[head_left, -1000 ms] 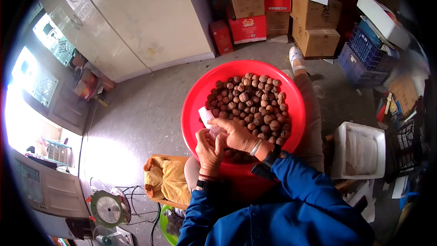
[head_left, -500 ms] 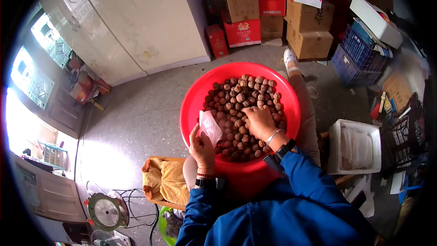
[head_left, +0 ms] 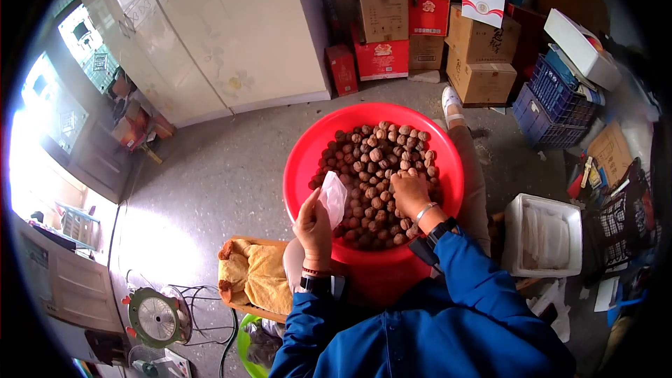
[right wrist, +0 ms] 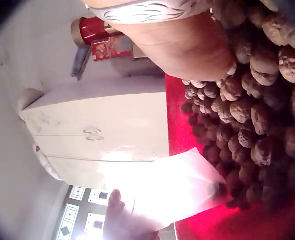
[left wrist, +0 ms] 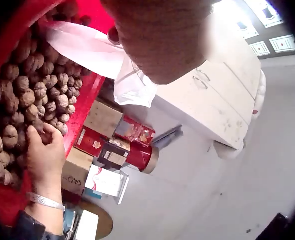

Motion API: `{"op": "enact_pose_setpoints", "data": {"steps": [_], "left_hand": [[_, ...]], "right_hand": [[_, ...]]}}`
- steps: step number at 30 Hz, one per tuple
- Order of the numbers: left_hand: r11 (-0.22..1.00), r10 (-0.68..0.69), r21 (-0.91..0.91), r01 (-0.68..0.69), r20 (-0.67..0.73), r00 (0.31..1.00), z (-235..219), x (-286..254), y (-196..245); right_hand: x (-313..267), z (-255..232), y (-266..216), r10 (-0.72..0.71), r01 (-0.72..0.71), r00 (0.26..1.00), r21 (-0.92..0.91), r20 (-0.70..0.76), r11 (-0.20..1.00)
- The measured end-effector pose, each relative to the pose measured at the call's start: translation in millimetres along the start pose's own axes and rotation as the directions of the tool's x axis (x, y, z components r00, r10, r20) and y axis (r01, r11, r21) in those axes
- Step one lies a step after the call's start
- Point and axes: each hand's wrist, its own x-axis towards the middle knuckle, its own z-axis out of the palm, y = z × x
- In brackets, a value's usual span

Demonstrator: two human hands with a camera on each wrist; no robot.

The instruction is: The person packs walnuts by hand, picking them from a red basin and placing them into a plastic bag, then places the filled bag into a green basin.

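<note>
A wide red basin [head_left: 301,147] holds a broad heap of brown walnuts [head_left: 378,154]. My left hand [head_left: 313,231] holds a thin white plastic bag [head_left: 333,198] upright at the basin's left side, thumb raised along it. The bag's translucent lower end hangs over the walnuts in the right wrist view. My right hand [head_left: 411,196] reaches down into the right part of the heap with fingers curled. From the left wrist view, its thumb and forefinger pinch a walnut [left wrist: 36,126] at the heap's surface; the other fingers are partly hidden.
Right of the basin stands a white foam box [head_left: 544,234] with whitish sheets inside. Stacked cartons [head_left: 483,56] and blue crates [head_left: 553,101] line the back. A stool with a yellow cloth [head_left: 262,276] is at the left, near a cable reel [head_left: 155,316].
Both hands were together at the bag; the right hand then moved away rightward and down into the walnuts, its fingers now curled there. The left hand keeps the bag, now more upright.
</note>
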Motion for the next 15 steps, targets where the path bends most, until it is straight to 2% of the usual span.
{"op": "enact_pose_setpoints", "data": {"steps": [2,3,4,5,7,9,10,11,13,14,15], "left_hand": [[0.993,0.02,0.119,-0.022,0.016,1.0,2.5,-0.3,-5.3],[0.993,0.02,0.119,-0.022,0.016,1.0,3.4,-1.7,-14.0],[0.991,0.036,0.129,-0.042,0.047,0.998,4.5,-4.0,-23.6],[0.988,0.05,0.139,-0.061,0.082,0.995,5.6,-7.4,-33.2],[0.982,0.091,0.16,-0.1,0.067,0.994,9.1,-9.7,-26.9],[0.999,-0.014,0.03,0.011,0.102,0.995,8.7,-10.0,-25.8],[0.999,-0.014,0.031,0.011,0.106,0.994,8.6,-9.5,-24.6],[0.999,-0.003,0.033,-0.001,0.11,0.994,8.3,-9.6,-23.5],[0.999,0.009,0.035,-0.013,0.116,0.993,6.6,-10.3,-24.9],[0.999,0.012,0.048,-0.018,0.129,0.992,5.5,-10.3,-26.8],[0.998,0.015,0.06,-0.024,0.143,0.99,4.8,-10.1,-27.8]], "right_hand": [[-1.7,-26.2,-8.7,0.049,-0.049,0.999,0.232,0.006,0.971],[-2.7,-33.9,-14.9,0.048,-0.048,0.999,0.232,0.006,0.972],[-3.8,-41.7,-23.9,0.072,-0.007,0.991,0.488,-0.115,0.873],[-6.1,-50.1,-31.5,0.129,0.066,0.966,0.7,-0.222,0.711],[-12.1,-76.9,-47.3,0.026,0.2,0.969,0.847,-0.244,0.493],[-21.8,-92.7,-60.4,-0.082,0.0,0.996,0.946,0.028,0.325],[-26.1,-111.0,-69.3,-0.147,0.006,0.988,0.959,0.038,0.284],[-27.7,-97.4,-73.9,-0.217,0.036,0.976,0.974,0.014,0.225],[-27.6,-87.5,-84.6,-0.226,0.254,0.96,0.862,-0.167,0.439],[-30.5,-85.8,-82.8,-0.232,0.214,0.967,0.832,-0.107,0.512],[-31.5,-83.1,-81.3,-0.231,0.214,0.967,0.832,-0.107,0.512]]}}
